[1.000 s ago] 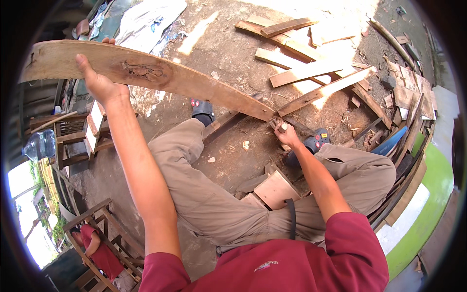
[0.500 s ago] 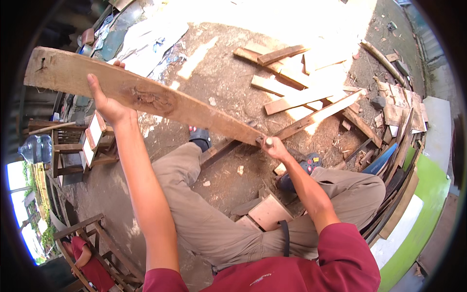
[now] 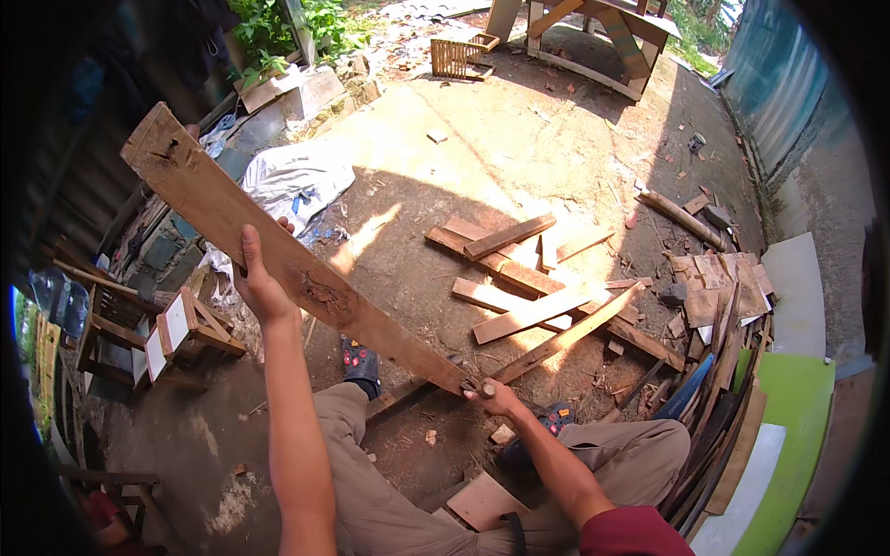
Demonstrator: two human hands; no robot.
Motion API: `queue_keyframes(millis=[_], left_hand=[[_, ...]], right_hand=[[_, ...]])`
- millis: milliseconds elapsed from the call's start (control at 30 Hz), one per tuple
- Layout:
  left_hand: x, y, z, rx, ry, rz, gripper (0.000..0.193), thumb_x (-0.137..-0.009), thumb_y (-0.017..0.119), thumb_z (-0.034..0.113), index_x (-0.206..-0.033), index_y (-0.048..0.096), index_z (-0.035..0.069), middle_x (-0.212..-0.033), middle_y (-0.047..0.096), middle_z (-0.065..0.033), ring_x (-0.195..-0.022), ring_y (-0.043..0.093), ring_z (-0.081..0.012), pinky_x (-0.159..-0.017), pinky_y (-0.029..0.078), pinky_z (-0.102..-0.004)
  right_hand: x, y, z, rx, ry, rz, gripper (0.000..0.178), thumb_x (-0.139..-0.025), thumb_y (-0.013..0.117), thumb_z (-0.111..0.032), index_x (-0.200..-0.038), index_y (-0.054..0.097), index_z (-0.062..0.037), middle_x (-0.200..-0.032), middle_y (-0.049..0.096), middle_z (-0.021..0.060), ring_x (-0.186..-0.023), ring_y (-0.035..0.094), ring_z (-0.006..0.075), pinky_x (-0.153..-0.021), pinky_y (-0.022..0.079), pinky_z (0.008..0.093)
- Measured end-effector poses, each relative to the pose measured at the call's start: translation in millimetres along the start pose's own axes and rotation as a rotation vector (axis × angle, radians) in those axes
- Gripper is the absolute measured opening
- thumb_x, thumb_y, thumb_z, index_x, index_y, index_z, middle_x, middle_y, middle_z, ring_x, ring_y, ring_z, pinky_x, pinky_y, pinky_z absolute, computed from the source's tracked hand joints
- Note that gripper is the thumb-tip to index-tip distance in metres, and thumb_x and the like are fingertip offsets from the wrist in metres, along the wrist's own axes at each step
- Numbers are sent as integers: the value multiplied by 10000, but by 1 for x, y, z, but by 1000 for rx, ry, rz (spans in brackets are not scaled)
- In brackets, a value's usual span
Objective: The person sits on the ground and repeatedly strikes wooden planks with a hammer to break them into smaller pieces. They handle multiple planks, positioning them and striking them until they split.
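Note:
A long brown wooden plank (image 3: 311, 273) with a dark knot slants across the view, its far left end raised. My left hand (image 3: 264, 287) grips it along its upper half, thumb on the near face and fingertips showing past the far edge. At the plank's lower right end, my right hand (image 3: 501, 398) is closed around a round-ended wooden piece (image 3: 488, 390) that touches or nearly touches the plank. What it belongs to is hidden by my fingers. Between my legs lies a flat pinkish wood block (image 3: 489, 500).
Several loose boards (image 3: 528, 310) lie crossed on the ground ahead. Scrap strips and a green panel (image 3: 788, 426) lean at the right. A small wooden frame with a white panel (image 3: 159, 352) stands left, near a white sheet (image 3: 292, 181). Wooden furniture (image 3: 593, 46) stands far back.
The view has tilted upward, showing more of the yard. In it the plank slants more steeply than before. Both hands keep their hold.

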State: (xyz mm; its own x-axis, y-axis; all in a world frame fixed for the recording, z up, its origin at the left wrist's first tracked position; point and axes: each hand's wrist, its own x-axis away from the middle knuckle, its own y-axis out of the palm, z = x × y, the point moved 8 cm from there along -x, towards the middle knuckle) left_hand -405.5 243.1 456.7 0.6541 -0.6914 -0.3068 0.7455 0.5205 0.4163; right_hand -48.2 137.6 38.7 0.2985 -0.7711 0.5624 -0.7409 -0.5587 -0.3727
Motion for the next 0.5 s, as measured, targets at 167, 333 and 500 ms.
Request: queue_keyframes(millis=[167,333,500], left_hand=[[6,9,4,23,16,-7,546,-971,658,368,-1257,525,-78,-1014,685,-187,-894,689,-237,-793,543,-341],[8,6,9,54,17,-35,532,-973,655,356,-1256,527,-76,-1003,686,-189,-884,692,-244,-778,544,-338],[6,5,3,78,11,-47,520,-977,651,354,-1250,529,-71,-992,691,-186,-877,693,-240,-772,542,-331]], right_hand=[[0,11,42,-599,-171,-240,405,-860,657,75,-1246,627,-43,-1137,657,59,-967,668,175,-857,586,344],[19,15,44,-899,-114,-338,365,-974,621,-113,-1332,596,-48,-1252,603,91,-1013,671,247,-924,570,383],[6,28,72,-1231,144,-302,297,-993,589,-139,-1247,596,14,-1143,603,124,-964,684,297,-906,585,433]])
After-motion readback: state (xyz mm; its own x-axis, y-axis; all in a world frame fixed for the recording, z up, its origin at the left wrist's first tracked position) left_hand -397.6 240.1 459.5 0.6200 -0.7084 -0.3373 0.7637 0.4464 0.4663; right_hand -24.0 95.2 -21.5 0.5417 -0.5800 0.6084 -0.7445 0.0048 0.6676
